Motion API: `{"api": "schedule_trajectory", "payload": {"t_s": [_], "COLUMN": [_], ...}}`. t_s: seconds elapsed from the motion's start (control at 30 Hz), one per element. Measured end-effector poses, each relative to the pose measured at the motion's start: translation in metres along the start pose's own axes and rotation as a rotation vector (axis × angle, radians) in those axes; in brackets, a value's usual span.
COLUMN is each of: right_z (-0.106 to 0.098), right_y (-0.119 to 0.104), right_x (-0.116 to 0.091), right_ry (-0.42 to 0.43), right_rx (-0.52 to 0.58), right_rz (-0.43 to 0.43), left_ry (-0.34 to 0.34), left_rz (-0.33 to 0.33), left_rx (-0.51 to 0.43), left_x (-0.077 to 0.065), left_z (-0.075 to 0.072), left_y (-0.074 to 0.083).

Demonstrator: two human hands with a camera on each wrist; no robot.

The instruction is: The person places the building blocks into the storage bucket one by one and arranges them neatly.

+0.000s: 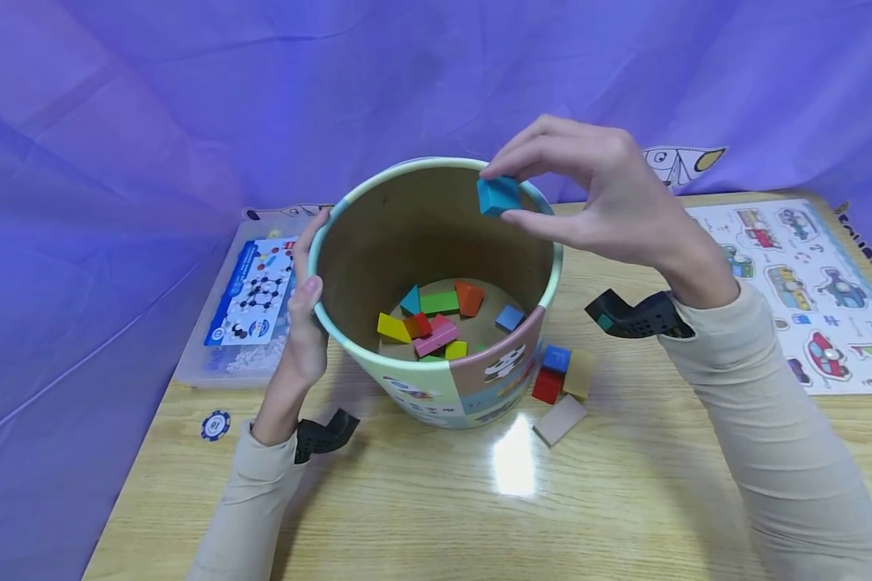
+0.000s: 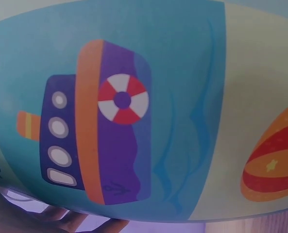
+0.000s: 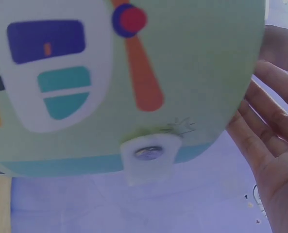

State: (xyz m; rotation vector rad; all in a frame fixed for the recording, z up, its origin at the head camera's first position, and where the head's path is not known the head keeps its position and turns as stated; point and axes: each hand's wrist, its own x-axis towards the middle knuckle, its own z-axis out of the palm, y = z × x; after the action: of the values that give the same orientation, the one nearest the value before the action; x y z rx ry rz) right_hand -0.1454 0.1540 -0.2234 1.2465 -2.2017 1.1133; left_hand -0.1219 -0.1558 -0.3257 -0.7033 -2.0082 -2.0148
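A tall round bucket [image 1: 407, 375] with printed pictures stands on the table. My left hand [image 1: 307, 323] rests against its outer left side, fingers along the wall and thumb by the rim; in the left wrist view, part of that hand [image 2: 17, 218] shows beside a ship picture. My right hand [image 1: 589, 190] pinches a blue block [image 1: 498, 196] between thumb and fingers above the bucket's right inner rim. In the right wrist view the bucket wall hides that block. Inside on the bucket floor lie several blocks, including a green block [image 1: 439, 303], a pink block [image 1: 436, 335] and a blue block [image 1: 510, 318].
Right of the bucket's base lie a blue block [image 1: 556, 358], a red block [image 1: 547, 386] and plain wooden blocks [image 1: 559, 420]. A clear plastic box [image 1: 196, 359] and a poker chip [image 1: 215, 425] are at left. A picture board [image 1: 807, 282] lies at right.
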Motion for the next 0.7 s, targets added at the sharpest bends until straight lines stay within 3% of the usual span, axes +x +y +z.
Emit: {"api": "schedule_trajectory", "payload": {"t_s": [0.33, 0.47, 0.6, 0.7], "right_z": [-0.002, -0.012, -0.023, -0.027], "right_y": [0.003, 0.004, 0.008, 0.014], "right_x": [-0.018, -0.041, -0.074, -0.098], "right_ry": [-0.013, 0.054, 0.171, 0.197], "right_rx": [-0.021, -0.008, 0.137, 0.177], "right_rz": [0.058, 0.086, 0.145, 0.217], "left_ry": [0.005, 0.002, 0.004, 0.015], "left_rz": [0.019, 0.018, 0.014, 0.014], "left_rx": [0.020, 0.016, 0.019, 0.011], "left_x": [0.001, 0.001, 0.002, 0.002], "left_z": [0.001, 0.001, 0.001, -0.001], "left_y": [0.003, 0.002, 0.004, 0.005]}}
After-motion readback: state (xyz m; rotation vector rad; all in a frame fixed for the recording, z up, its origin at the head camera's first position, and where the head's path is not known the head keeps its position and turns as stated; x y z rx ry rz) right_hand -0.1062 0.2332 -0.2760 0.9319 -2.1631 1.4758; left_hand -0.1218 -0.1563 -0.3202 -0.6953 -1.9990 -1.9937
